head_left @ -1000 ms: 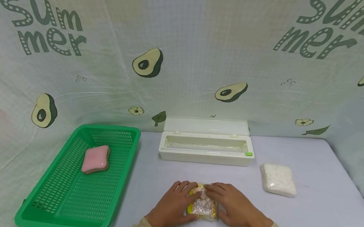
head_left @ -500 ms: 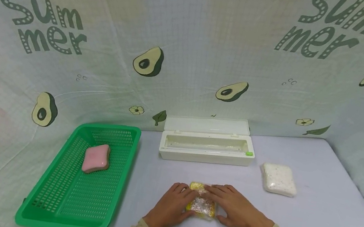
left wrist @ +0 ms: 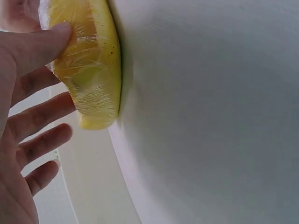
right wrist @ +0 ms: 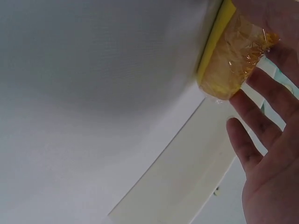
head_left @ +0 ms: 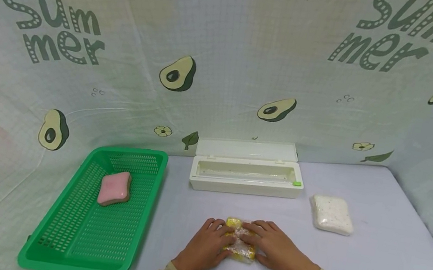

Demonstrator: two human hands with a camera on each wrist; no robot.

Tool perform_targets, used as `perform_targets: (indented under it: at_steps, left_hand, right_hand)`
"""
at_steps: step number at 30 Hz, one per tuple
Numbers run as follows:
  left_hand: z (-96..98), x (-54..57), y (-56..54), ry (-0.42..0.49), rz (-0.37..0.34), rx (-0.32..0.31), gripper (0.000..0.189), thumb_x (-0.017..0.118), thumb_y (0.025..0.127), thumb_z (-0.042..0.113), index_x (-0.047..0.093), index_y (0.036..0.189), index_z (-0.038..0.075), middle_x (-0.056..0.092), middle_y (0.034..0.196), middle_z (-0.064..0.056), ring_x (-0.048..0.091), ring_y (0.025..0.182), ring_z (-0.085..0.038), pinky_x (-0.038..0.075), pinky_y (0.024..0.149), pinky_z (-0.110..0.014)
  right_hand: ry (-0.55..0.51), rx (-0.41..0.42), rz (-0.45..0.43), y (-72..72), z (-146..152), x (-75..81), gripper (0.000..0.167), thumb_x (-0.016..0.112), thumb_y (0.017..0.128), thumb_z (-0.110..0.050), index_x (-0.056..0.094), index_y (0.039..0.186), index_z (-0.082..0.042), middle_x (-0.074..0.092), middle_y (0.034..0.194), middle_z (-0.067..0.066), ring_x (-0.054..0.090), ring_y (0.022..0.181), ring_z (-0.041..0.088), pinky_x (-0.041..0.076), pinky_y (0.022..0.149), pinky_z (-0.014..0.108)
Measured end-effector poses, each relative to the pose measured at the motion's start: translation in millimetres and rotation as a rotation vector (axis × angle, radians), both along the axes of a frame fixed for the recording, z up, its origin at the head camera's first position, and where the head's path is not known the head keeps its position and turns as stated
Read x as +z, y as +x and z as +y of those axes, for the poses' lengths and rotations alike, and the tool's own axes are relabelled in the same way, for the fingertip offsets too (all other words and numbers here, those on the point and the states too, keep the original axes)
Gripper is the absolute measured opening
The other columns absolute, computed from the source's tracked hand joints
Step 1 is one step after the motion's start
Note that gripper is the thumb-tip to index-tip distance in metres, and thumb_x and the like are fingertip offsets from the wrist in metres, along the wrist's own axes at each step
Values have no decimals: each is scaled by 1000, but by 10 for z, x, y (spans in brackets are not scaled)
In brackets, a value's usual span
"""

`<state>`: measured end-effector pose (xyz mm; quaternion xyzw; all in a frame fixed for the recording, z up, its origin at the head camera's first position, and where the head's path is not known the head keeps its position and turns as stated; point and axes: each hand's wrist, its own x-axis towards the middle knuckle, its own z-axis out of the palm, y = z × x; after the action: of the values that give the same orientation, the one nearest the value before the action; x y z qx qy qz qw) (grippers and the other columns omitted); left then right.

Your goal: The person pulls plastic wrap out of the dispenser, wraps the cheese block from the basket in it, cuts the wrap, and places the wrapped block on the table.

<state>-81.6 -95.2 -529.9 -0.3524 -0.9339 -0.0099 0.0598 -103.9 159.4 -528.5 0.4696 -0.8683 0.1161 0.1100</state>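
Observation:
A yellow block in clear cling film (head_left: 242, 248) lies on the table in front of the person, between both hands. My left hand (head_left: 200, 249) holds its left side. In the left wrist view the thumb (left wrist: 53, 42) lies on the film and the index finger passes behind the block, while the other fingers are spread beside it. My right hand (head_left: 280, 253) grips the right side, its fingertips over the top in the head view. The right wrist view shows the wrinkled film round the yellow end (right wrist: 229, 60); part of the block is hidden by the hand.
A green basket (head_left: 138, 226) with a pink block (head_left: 114, 188) in it stands at the left. Behind the hands is a long white box (head_left: 244, 188), lid up, with a green slider (head_left: 296, 183). A film-wrapped white block (head_left: 331, 214) lies at the right.
Both hands stay at the yellow block. The fingers shift slightly over its film, and the right hand moves a little to the left. Everything else lies where it was.

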Motion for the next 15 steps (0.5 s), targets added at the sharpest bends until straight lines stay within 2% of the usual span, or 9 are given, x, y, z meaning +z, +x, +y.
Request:
perform_targets:
  at_steps: [5,8,12,15]
  left_hand:
    - [16,0,6,-25,26,-11,30,79,92,51,82,117,34,65,140,9,55,131,-17,46,108,-39]
    - [22,12,8,-14,25,-20,29,80,92,48,82,117,33,67,138,11,57,128,-16,46,107,-38]
    - [35,24,1,-3,-13,1,27,78,95,47,82,117,33,69,136,12,57,125,-15,45,106,-39]
    - [52,21,-8,8,-49,23,26,76,97,45,82,118,33,69,137,13,57,126,-15,45,106,-40]
  right_hand:
    - [-7,8,0,28,-3,-8,62,95,76,-16,73,134,-17,62,146,10,64,120,29,55,97,47]
    - [-26,24,23,44,0,-14,64,95,74,-14,73,134,-14,63,146,10,64,120,29,55,96,46]
    - [-46,29,74,39,-4,-33,61,94,76,-15,74,133,-13,67,142,7,66,118,27,55,95,44]
    - [-52,16,77,34,-5,-49,56,91,79,-17,74,132,-14,68,141,5,66,117,25,55,94,44]
